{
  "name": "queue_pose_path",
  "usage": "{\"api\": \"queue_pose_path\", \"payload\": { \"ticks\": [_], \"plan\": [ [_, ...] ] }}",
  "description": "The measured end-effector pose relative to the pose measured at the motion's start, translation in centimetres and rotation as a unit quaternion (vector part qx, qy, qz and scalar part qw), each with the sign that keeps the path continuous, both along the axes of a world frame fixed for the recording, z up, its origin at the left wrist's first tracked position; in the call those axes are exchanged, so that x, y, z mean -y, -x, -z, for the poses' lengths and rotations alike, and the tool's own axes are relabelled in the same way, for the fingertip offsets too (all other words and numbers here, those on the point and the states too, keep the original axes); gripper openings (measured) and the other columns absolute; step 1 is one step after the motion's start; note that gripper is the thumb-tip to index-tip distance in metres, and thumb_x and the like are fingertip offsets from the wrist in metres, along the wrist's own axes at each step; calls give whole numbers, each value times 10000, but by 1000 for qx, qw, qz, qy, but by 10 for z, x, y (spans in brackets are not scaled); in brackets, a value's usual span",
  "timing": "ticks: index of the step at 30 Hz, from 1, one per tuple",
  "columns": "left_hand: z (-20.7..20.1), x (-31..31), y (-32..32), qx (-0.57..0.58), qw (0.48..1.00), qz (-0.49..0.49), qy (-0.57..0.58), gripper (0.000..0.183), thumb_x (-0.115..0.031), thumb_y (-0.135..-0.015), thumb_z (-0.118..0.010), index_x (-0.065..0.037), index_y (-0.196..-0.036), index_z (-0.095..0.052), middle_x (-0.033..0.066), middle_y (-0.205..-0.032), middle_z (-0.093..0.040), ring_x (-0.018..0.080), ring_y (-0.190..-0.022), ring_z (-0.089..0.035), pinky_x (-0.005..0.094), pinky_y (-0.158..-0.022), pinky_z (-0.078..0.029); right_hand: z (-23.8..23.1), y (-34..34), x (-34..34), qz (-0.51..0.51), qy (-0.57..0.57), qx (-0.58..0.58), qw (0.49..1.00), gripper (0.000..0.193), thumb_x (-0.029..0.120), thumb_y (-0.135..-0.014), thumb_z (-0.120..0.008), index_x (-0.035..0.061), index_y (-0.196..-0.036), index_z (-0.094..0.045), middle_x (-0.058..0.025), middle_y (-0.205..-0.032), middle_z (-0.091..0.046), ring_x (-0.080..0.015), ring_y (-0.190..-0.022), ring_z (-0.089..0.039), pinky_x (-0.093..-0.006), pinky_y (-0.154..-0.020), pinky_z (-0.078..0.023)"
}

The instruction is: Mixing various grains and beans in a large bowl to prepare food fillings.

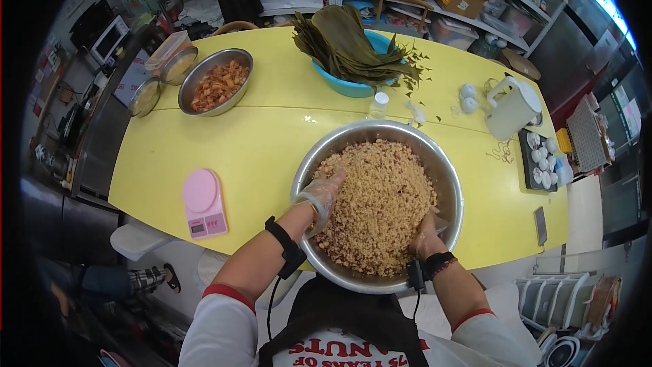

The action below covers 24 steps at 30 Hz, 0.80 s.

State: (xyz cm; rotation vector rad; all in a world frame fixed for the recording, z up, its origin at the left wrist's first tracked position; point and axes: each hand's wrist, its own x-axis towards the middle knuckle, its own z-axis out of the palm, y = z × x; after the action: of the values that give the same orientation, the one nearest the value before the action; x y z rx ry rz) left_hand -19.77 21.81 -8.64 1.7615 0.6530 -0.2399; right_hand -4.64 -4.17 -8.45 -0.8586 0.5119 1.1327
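A big steel bowl (451, 183) close in front of me is heaped with a loose, crumbly tan grain mixture (380, 204) flecked with dark red. Both my hands wear clear plastic gloves. Against the bowl's left inner side, my left hand (324, 197) lies on the edge of the heap, its visible fingers stretched out. My right hand (428, 236) is pushed into the mixture at the lower right side of the bowl; its fingers are buried. Dark bands with small devices circle both wrists.
On the yellow table (163, 143) stand a pink scale (202, 194), a bowl of diced meat (217, 81), a blue basin (343, 85) of large green leaves (346, 44), a small jar (379, 103), a white kettle (513, 105), a dark tray (533, 170) of round white items and a phone (540, 224).
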Motion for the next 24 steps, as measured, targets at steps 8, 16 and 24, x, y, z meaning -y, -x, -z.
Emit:
{"api": "queue_pose_path", "payload": {
  "ticks": [8,16,24],
  "plan": [
    [-61,24,-18,-72,957,-212,185,818,-600,-883,-464,-120,-1485,-188,119,-1531,-213,286,-1395,-225,458,-1115,-216,-116,21,-28,-47,-38,1,998,576,521,-919,-413,89,-1287,-515,-126,-1313,-529,-308,-1178,-519,-521,-981,-410],
    [-106,37,4,8,894,-211,396,792,-646,-894,-395,-153,-1482,-199,99,-1530,-215,279,-1376,-272,481,-1105,-246,-149,-13,-21,-107,75,163,978,629,553,-908,-456,90,-1333,-423,-137,-1314,-477,-277,-1215,-448,-498,-999,-369],
    [-68,24,-2,-53,894,-251,368,820,-644,-883,-428,-161,-1492,-167,78,-1551,-152,253,-1418,-154,458,-1130,-179,-9,-85,-8,-196,21,131,972,501,435,-953,-404,55,-1257,-524,-91,-1198,-609,-274,-1062,-598,-390,-920,-481]
  ]
}}
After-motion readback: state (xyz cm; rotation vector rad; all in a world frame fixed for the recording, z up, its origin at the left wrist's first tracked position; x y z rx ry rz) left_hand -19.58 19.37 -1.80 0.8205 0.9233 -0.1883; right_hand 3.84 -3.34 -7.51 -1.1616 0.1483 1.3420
